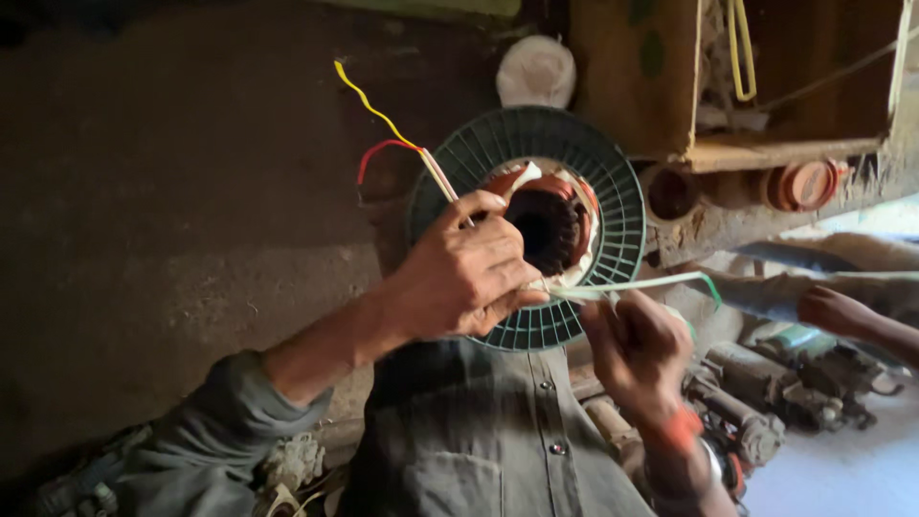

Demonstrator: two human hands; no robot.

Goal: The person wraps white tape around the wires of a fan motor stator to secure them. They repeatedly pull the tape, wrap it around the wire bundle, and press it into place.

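- Left hand (466, 273) lay curled over the lower left face of a round dark-green ribbed plastic spool (613, 215), its fingers bent around the edge of the part in the spool's middle, grasping it.
- Set in the middle of that spool was a copper-wound motor stator with white insulating paper (553, 215), its dark bore facing the camera.
- Right hand (637, 349) sat just below and to the right of the spool, fingers pinched shut on a pale flat tape (632, 284) that ran taut from the stator's lower edge out to the right.
- A twisted yellow wire (369, 101) and a looping red wire (375, 153) rose from under the left hand's knuckles toward the upper left, with a white lead beside them.
- Grey buttoned shirt cloth (479, 431) filled the space below both hands, and a red band (682, 428) circled the right wrist.
- A rough wooden box (785, 151) stood at the upper right, with orange-brown round caps (806, 184) beneath its lower edge.
- Another person's hand (833, 308) reached in from the right edge, well apart from the spool.
- Worn motor parts (795, 383) lay on the floor at the lower right.
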